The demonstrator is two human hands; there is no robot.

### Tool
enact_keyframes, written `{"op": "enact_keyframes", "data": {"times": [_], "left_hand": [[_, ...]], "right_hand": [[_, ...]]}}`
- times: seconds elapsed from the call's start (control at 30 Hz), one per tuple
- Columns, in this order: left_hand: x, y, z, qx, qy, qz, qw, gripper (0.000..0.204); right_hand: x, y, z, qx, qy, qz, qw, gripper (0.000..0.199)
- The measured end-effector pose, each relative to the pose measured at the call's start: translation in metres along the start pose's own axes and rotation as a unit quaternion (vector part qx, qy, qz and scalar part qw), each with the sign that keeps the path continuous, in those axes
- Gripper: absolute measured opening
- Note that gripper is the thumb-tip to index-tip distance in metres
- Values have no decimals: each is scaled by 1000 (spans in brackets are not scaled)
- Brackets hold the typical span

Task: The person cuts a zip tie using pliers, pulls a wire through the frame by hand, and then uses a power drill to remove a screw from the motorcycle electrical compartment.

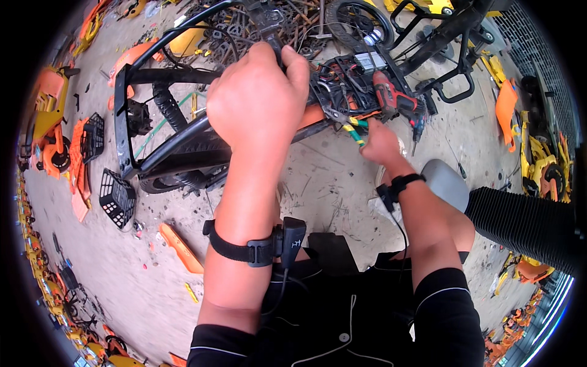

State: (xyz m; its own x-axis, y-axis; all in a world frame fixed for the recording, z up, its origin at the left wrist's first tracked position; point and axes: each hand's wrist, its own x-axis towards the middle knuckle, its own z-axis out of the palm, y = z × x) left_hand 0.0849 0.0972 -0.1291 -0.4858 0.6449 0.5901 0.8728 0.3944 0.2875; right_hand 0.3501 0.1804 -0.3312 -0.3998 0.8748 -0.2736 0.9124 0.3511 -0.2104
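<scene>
A black scooter or bike frame (168,144) lies before me, with tubes, cables and a wheel. My left hand (260,98) is closed in a fist at its upper part, around a black bar that shows just beyond the knuckles; the fingers' undersides are hidden. My right hand (380,144) grips pliers (354,131) with green and yellow handles, their jaws at the wiring bay (342,79) of the frame. On the frame just beyond that hand lies a red and black cordless drill (391,98), its bit pointing toward me.
A heap of rusty metal parts (208,43) and a loose tyre (361,24) lie at the far side. Black baskets (117,199) and orange panels (180,248) are on the floor at left. A grey rounded piece (445,186) and black ribbed column (520,220) stand right.
</scene>
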Motion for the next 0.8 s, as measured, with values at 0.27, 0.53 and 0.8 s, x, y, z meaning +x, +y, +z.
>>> {"op": "enact_keyframes", "data": {"times": [0.27,0.53,0.8], "left_hand": [[3,2,1,13,39,11,999,31],[3,1,1,6,31,11,999,31],[2,0,3,14,45,29,998,30]], "right_hand": [[-42,-80,58,118,82,207,968,62],[-16,-15,26,49,65,35,996,60],[6,6,7,21,31,-25,999,58]]}}
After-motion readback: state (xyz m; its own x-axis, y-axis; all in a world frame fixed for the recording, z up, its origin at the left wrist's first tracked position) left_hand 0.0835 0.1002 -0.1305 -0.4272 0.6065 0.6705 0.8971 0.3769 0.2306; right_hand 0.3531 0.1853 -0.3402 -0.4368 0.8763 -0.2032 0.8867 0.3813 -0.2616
